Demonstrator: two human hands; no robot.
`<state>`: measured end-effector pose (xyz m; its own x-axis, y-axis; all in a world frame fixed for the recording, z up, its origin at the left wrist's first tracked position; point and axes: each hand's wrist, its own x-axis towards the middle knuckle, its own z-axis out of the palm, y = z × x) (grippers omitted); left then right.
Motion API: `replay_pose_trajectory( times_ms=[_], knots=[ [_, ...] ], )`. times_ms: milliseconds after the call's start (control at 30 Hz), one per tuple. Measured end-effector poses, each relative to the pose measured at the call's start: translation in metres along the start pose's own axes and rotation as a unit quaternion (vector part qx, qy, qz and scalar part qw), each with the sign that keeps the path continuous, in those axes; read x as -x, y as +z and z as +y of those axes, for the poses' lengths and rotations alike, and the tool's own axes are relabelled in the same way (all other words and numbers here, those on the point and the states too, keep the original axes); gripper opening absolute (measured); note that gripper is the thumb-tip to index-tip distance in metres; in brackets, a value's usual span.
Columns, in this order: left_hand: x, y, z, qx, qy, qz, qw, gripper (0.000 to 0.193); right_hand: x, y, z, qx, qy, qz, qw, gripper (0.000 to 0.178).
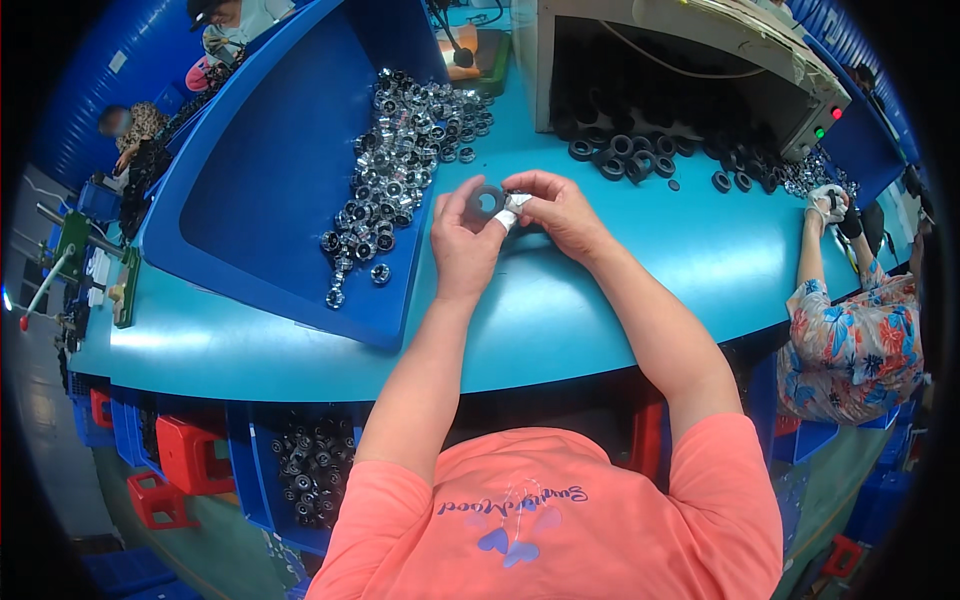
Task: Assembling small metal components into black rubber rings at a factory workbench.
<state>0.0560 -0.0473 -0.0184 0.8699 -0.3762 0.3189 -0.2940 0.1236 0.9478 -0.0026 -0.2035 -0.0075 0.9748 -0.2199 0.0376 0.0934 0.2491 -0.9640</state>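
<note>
Above the turquoise table, a small black rubber tyre (487, 202) is held upright between my two hands. My left hand (465, 240) grips it from the left with fingers and thumb. On the tyre's right side, my right hand (562, 218) is closed in a pinch at its edge. White wrapping (512, 208) covers the thumb tips where they meet. Whether a smaller part sits between my right fingertips is hidden. Left of my hands, many shiny chrome wheel hubs (385, 175) lie heaped in a large tilted blue bin (250, 190).
An open metal box (680, 40) stands at the far right, with many black tyres (640, 155) spilling from it onto the table (640, 300). A co-worker's gloved hand (828, 203) works at the right. Under the table are a crate of dark wheels (310, 470) and red stools (190, 455).
</note>
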Motion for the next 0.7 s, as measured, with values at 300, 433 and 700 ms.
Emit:
replay_pose_trajectory(
  times_ms=[300, 433, 700],
  knots=[
    [-0.001, -0.001, 0.005, 0.083, -0.021, -0.035, 0.996, 0.053, 0.000, -0.002, 0.000, 0.029, -0.001, 0.011, 1.000, 0.037],
    [-0.003, -0.002, 0.005, 0.094, -0.033, -0.049, 0.994, 0.055, -0.001, -0.002, -0.001, 0.041, -0.017, 0.013, 0.999, 0.041],
    [-0.003, -0.008, 0.011, 0.199, -0.085, -0.097, 0.972, 0.062, 0.001, 0.003, -0.004, 0.025, -0.054, 0.014, 0.998, 0.039]
  ],
)
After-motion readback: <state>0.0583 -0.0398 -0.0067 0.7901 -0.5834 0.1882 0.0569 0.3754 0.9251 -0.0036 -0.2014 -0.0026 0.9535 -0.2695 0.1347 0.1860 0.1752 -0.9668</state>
